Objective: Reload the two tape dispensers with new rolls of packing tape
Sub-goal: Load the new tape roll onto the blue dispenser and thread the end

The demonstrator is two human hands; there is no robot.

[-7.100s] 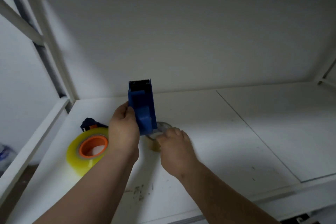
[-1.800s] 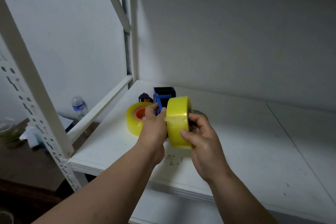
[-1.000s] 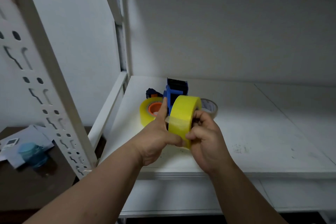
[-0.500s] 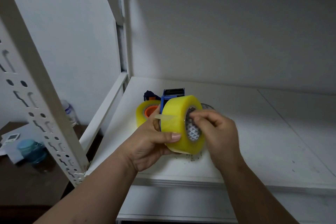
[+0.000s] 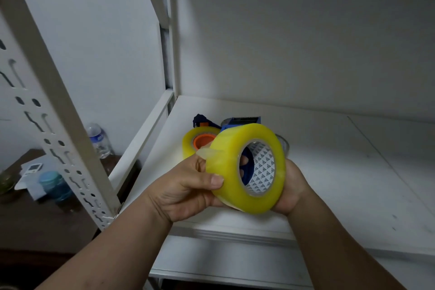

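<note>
New tape roll (image 5: pixel 235 167): held above the shelf (image 5: pixel 341 183) front edge; left hand (image 5: pixel 188 186) clamped on its rim, right hand (image 5: pixel 290 186) cupped closed beneath; blue dispenser (image 5: pixel 244 121) behind it; step: seating roll, apparently; next: align core with hub; open shelf rightward; upright post (image 5: pixel 58 110) near left.

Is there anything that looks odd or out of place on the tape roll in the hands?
Only one thing: a loose tape end sticks up from the held yellow roll, peeled off near the left hand. Otherwise the roll looks undamaged.
</note>
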